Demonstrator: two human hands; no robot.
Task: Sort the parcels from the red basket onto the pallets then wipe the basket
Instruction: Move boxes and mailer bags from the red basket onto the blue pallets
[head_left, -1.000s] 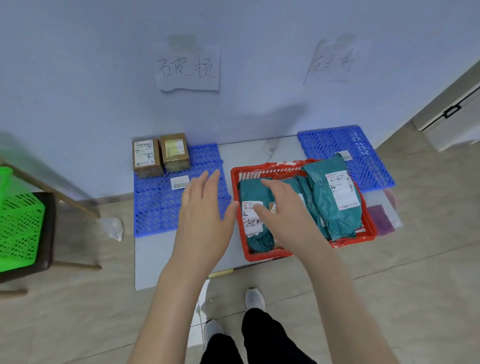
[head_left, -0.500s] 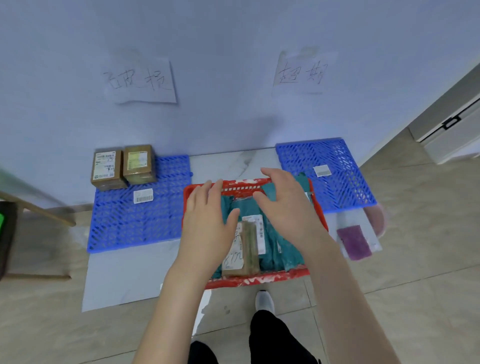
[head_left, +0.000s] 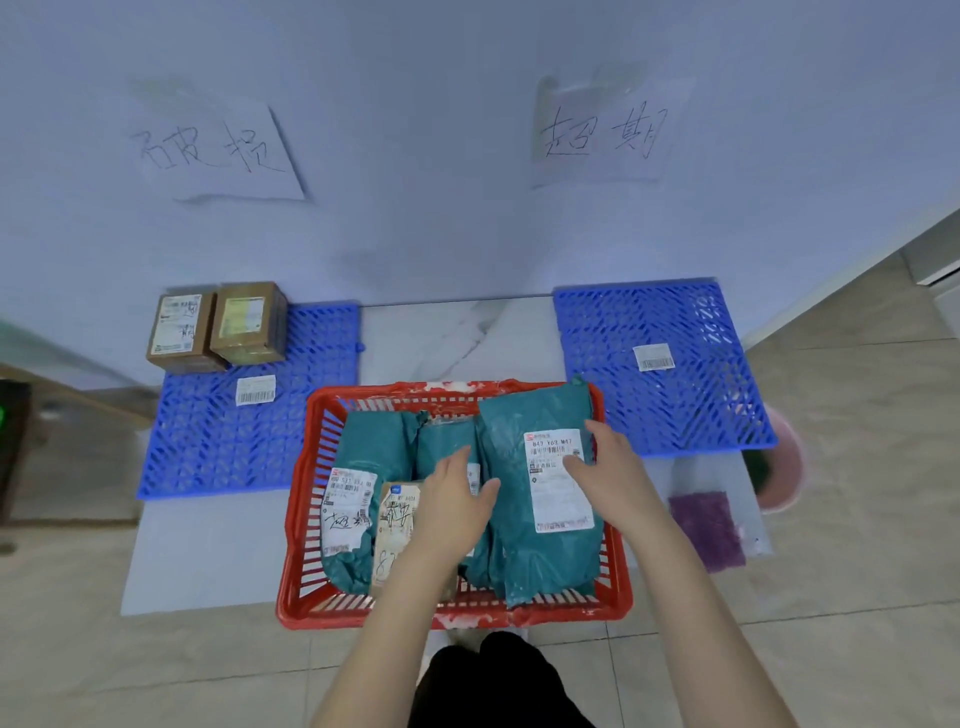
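The red slatted plastic basket (head_left: 311, 467), flanked by the left blue lattice pallet (head_left: 218, 457) and right blue lattice pallet (head_left: 670, 405), holds crinkled teal plastic mailer bags (head_left: 524, 551) and a flat brown cardboard parcel (head_left: 397, 519), with the left hand (head_left: 454, 506) and right hand (head_left: 613, 475) resting open on the bags, fingers spread, gripping nothing.

left sign (head_left: 218, 150): 破损 | right sign (head_left: 602, 132): 超期 | parcel label (head_left: 558, 480): 843 Y63 M47

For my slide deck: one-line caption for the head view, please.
Left hand and right hand reach for teal parcels in the red basket between two blue pallets.
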